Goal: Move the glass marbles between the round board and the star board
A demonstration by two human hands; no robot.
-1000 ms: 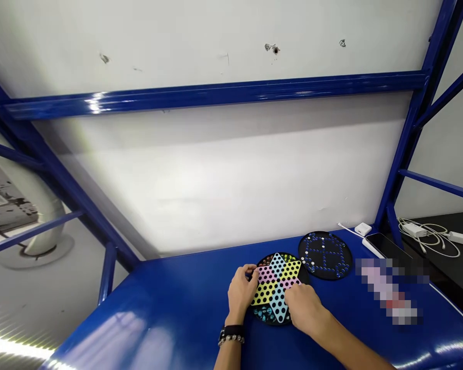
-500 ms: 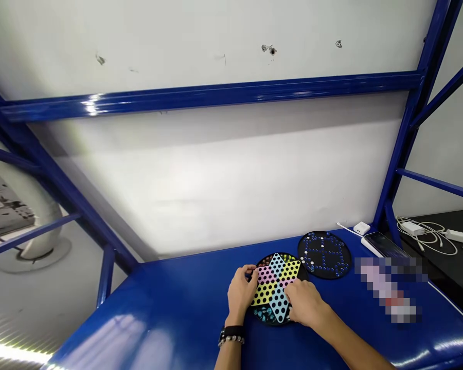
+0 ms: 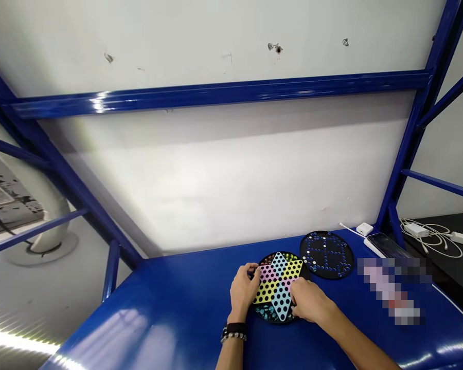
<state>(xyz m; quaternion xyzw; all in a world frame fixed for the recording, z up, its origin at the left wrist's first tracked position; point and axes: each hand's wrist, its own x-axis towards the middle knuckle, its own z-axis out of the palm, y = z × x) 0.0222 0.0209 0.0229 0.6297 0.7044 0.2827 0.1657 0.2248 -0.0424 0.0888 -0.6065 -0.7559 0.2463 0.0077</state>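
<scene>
A round black Chinese checkers board point(image 3: 270, 287) lies on the blue tabletop, its star of holes in pink, blue and yellow. Around the star, rim pockets hold marbles: teal ones point(image 3: 269, 312) at the front, reddish ones at the back left and yellow-green ones at the back right. My left hand point(image 3: 244, 292), with a black band and beads at the wrist, grips the board's left edge with bent fingers. Over the right side of the board, my right hand point(image 3: 312, 300) is closed with curled fingers. Its fingertips are hidden, so what they hold cannot be seen.
Behind the right hand lies a second round black board point(image 3: 327, 255) with blue-edged holes and a few white pieces. Farther right are a phone point(image 3: 389, 245), a white charger point(image 3: 364, 229) and a blurred patch. Blue frame posts point(image 3: 405, 154) and a white wall enclose the table.
The whole view has shifted slightly. My right hand has moved a little to the right over the board, uncovering more pink. My left hand stays on the board's edge.
</scene>
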